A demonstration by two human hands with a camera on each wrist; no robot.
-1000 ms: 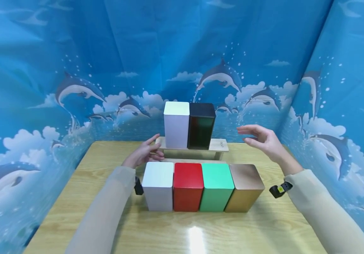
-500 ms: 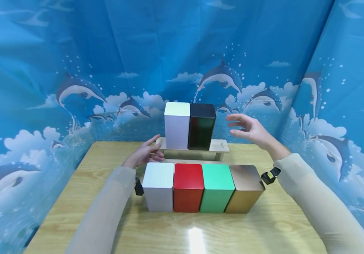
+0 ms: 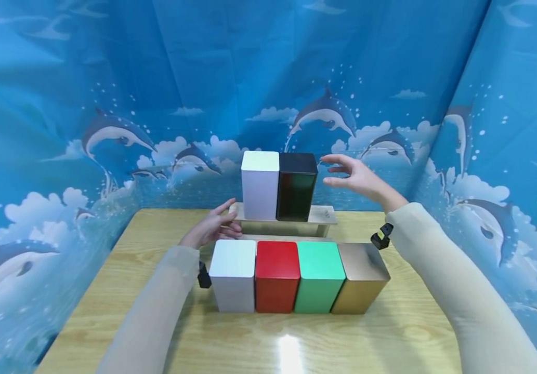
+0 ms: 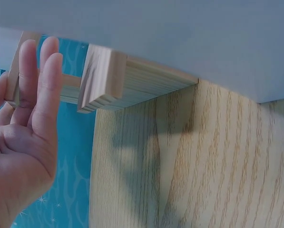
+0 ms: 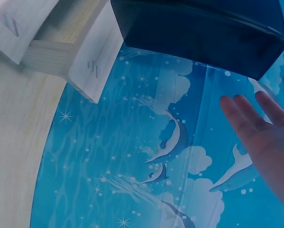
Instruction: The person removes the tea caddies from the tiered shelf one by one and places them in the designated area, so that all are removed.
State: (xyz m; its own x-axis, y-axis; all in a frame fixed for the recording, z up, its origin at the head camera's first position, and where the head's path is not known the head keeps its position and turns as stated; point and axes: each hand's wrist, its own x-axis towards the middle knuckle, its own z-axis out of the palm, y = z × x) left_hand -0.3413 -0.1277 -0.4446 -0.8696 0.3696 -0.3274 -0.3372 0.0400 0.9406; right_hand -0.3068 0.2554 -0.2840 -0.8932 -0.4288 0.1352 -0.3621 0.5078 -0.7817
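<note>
A white box-shaped canister (image 3: 261,186) and a black one (image 3: 297,188) stand upright side by side on the upper board of a small wooden two-step rack (image 3: 323,214). My left hand (image 3: 213,226) is at the rack's left end; in the left wrist view the end of a board (image 4: 15,71) sits between its thumb and fingers. My right hand (image 3: 356,177) hovers just right of the black canister's upper part, fingers slightly bent and apart from it. In the right wrist view that hand (image 5: 270,137) holds nothing, and the black canister (image 5: 199,35) is close by.
In front of the rack stands a row of canisters: white (image 3: 234,275), red (image 3: 276,275), green (image 3: 319,275) and bronze (image 3: 362,278). They hide much of the lower step. A blue dolphin-print curtain (image 3: 202,78) encloses the wooden table (image 3: 156,249) behind and at both sides.
My right hand has moved left and away from me, up towards the black canister's right side. The left hand, the rack and the canisters have stayed where they were.
</note>
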